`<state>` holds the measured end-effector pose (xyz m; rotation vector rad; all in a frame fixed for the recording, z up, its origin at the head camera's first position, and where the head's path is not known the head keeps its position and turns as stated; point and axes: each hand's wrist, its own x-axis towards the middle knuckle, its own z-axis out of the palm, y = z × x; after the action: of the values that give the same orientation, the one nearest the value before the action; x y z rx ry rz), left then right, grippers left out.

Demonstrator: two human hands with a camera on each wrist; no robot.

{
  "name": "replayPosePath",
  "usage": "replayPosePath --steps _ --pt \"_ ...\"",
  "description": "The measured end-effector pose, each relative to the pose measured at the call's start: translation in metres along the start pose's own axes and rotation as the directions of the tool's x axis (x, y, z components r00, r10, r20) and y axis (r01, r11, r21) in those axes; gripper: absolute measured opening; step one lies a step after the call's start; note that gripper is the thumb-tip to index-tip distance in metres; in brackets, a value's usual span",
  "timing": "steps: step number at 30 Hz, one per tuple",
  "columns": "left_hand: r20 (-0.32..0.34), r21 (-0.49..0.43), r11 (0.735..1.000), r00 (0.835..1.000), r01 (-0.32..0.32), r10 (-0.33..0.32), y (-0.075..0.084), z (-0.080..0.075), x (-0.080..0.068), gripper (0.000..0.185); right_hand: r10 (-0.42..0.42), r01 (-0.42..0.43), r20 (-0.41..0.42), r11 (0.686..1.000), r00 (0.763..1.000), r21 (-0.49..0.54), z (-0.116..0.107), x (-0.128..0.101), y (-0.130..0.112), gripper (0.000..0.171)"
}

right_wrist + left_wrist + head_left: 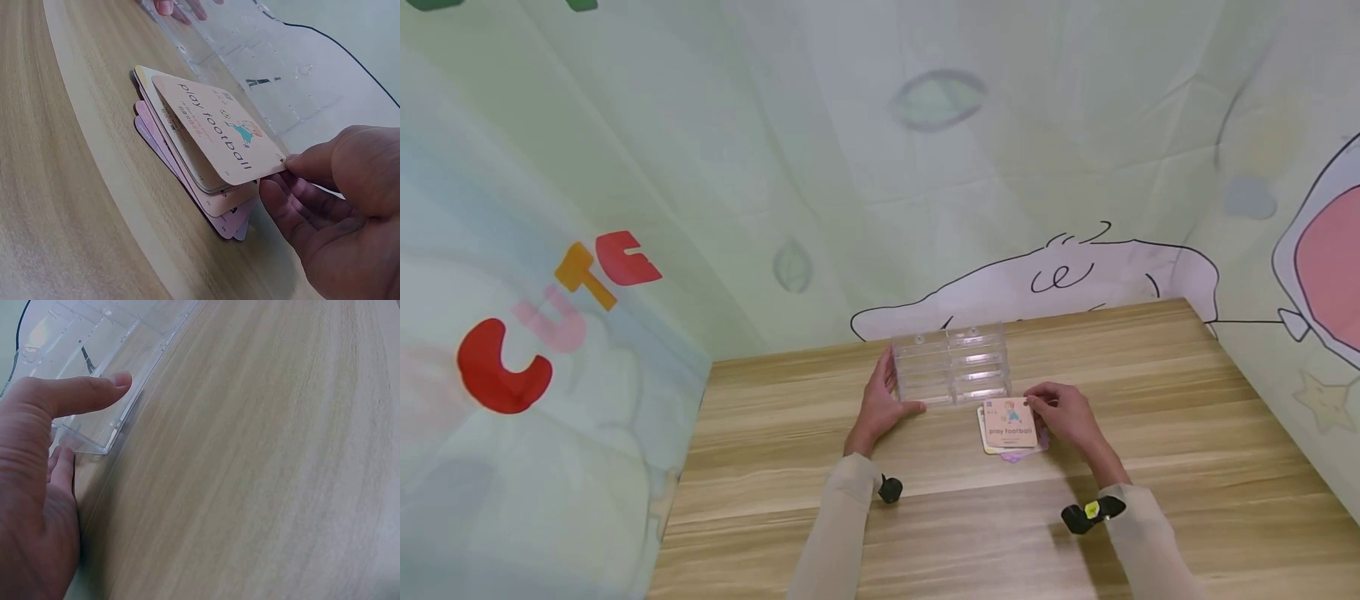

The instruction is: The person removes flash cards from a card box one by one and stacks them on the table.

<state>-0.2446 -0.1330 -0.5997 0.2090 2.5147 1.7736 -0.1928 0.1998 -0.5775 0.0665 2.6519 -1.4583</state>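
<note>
A clear plastic rack (925,367) with several compartments sits near the back of the table. My left hand (883,403) lies at its left side, with straight fingers along that side and the thumb (94,394) stretched across the front edge. My right hand (1067,417) pinches the corner of a pink card (215,134) printed "play football" between thumb and fingers. That card is tilted, its near side lifted off the cards below. Underneath lies a loose, fanned stack of cards (222,222) with cream, pink and purple edges, just in front of the rack's right half.
The wood-grain table (970,533) runs up to a printed fabric backdrop (850,167) at the back and sides. The rack stands close to the table's back edge. Both wrists wear black bands with a small device (1080,518).
</note>
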Motion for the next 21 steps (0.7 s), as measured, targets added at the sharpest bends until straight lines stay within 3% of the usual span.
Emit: replayPosePath --steps 21 --pt "-0.004 -0.005 1.000 1.000 -0.009 0.009 -0.0012 0.0007 0.0003 0.125 -0.029 0.031 0.031 0.998 0.999 -0.050 -0.0025 0.0040 0.0028 0.020"
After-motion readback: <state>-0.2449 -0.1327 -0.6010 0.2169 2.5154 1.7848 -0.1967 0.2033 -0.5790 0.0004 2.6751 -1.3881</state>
